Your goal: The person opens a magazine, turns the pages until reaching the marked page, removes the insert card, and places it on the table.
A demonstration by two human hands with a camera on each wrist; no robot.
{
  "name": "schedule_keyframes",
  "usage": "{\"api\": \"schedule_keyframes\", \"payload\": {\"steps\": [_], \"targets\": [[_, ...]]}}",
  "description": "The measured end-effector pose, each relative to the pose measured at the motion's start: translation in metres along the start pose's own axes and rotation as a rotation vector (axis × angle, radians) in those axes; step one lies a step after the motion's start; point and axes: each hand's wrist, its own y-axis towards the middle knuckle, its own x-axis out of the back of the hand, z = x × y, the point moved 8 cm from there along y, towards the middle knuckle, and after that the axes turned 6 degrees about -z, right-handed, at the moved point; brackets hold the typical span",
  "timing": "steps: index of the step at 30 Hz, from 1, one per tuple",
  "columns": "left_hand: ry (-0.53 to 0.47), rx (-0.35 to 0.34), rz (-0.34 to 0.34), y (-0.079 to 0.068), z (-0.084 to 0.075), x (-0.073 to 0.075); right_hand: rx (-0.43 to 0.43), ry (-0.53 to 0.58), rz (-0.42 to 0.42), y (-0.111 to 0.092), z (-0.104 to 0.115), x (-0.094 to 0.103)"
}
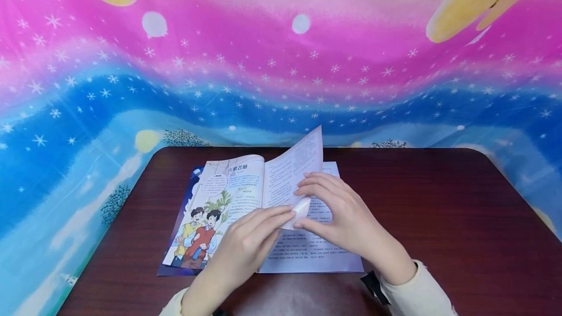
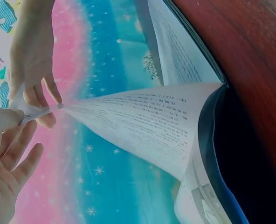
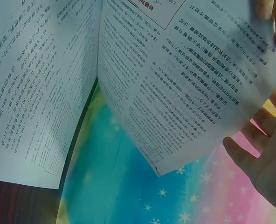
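Note:
An open magazine (image 1: 246, 194) lies on the table, with a colour picture of two cartoon figures on its left page. One printed page (image 1: 291, 172) rises from the spine, its far corner standing up. My left hand (image 1: 252, 238) pinches this page at its near part, where the paper is folded into a small white flap (image 1: 302, 206). Across from it, my right hand (image 1: 344, 213) holds the same fold between thumb and fingers. In the left wrist view the page (image 2: 142, 126) narrows toward both hands. The right wrist view shows the page's printed other side (image 3: 175, 88).
Under the raised page lies another text page (image 1: 316, 252). A dark blue cover edge (image 1: 175, 269) shows at the magazine's left. The dark red-brown table (image 1: 439, 208) extends to both sides. Behind it hangs a pink and blue patterned cloth (image 1: 263, 77).

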Motion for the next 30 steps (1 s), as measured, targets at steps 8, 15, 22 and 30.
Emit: {"api": "schedule_keyframes", "payload": {"steps": [8,15,22,30], "targets": [[0.039,0.031,0.018,-0.006,0.006,0.004,-0.025,0.005,0.019,-0.004,0.002,0.005],[0.077,0.091,0.017,-0.016,0.018,0.011,-0.030,-0.008,0.010,-0.010,0.000,0.009],[0.128,0.154,0.004,-0.025,0.029,0.022,-0.073,-0.072,0.071,-0.023,-0.011,0.006],[0.247,0.205,-0.012,-0.037,0.042,0.037,-0.129,-0.121,0.107,-0.040,-0.027,0.006]]}}
